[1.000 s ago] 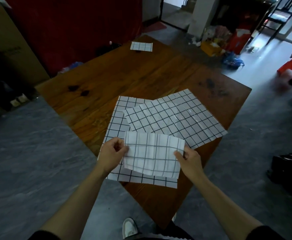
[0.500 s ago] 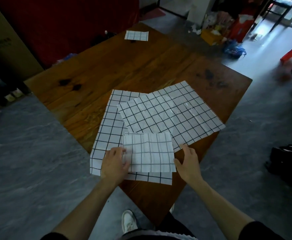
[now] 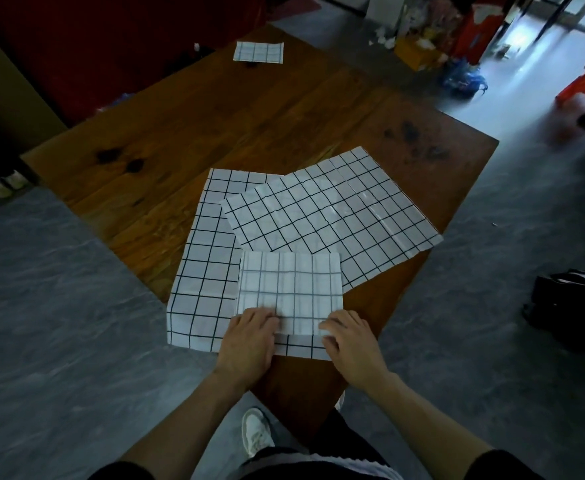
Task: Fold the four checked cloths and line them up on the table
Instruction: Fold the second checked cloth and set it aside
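Note:
A partly folded checked cloth lies flat near the table's front corner, on top of two unfolded checked cloths. One unfolded cloth spreads to the left, the other lies angled to the right. My left hand and my right hand rest with fingers curled on the folded cloth's near edge. A small folded checked cloth sits at the table's far end.
The brown wooden table stands corner-on to me, with grey floor on both sides. My white shoe shows below the table corner. A black bag lies on the floor at right. Boxes, clutter and a red stool are at the back right.
The cloth I held up in both hands has come down flat onto the spread cloths. Both hands have moved from its sides to its near edge.

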Demonstrator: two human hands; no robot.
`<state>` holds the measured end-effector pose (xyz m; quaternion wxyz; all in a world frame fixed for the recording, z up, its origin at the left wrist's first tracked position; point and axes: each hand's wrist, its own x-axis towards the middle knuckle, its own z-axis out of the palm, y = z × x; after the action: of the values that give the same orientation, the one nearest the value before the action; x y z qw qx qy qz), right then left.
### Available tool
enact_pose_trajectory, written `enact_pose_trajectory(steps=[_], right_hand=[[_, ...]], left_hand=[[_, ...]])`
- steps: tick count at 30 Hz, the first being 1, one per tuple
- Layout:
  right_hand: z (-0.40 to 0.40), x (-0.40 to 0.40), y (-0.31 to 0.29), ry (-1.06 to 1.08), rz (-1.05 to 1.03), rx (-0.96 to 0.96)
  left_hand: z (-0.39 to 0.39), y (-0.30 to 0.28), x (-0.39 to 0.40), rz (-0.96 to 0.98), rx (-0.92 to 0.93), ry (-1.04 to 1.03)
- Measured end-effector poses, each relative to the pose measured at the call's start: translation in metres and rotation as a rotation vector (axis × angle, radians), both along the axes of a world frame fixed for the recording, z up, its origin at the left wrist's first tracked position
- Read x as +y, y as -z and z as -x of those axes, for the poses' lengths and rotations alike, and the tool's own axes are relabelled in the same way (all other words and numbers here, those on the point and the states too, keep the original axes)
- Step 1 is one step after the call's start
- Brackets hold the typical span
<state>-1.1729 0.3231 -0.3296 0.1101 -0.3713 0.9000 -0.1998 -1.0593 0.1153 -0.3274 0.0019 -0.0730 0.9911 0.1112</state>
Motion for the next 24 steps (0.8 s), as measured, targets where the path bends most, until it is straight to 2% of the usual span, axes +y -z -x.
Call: enact_pose_trajectory(steps=[4, 7, 12, 15, 24], right_hand=[[0.005, 0.002, -0.005, 0.030, 0.015, -0.004], [0.011, -0.001, -0.006, 0.076, -0.051, 0.038], [0.011, -0.008, 0.003, 0.083, -0.129, -0.037], [0.006, -0.005, 0.011, 0.111, -0.137, -0.052], [0.008, 0.019, 0.020, 0.200, -0.132, -0.036]], left_hand=[[0.006, -0.001, 0.002, 0.004, -0.024, -0.005], [0.015, -0.003, 0.009, -0.004, -0.003, -0.004], [0.034, 0.003, 0.026, 0.004, 0.018, -0.146], [0.037, 0.018, 0.028, 0.031, -0.037, -0.123], [0.009, 0.026, -0.017, 0.060, -0.071, -0.119]])
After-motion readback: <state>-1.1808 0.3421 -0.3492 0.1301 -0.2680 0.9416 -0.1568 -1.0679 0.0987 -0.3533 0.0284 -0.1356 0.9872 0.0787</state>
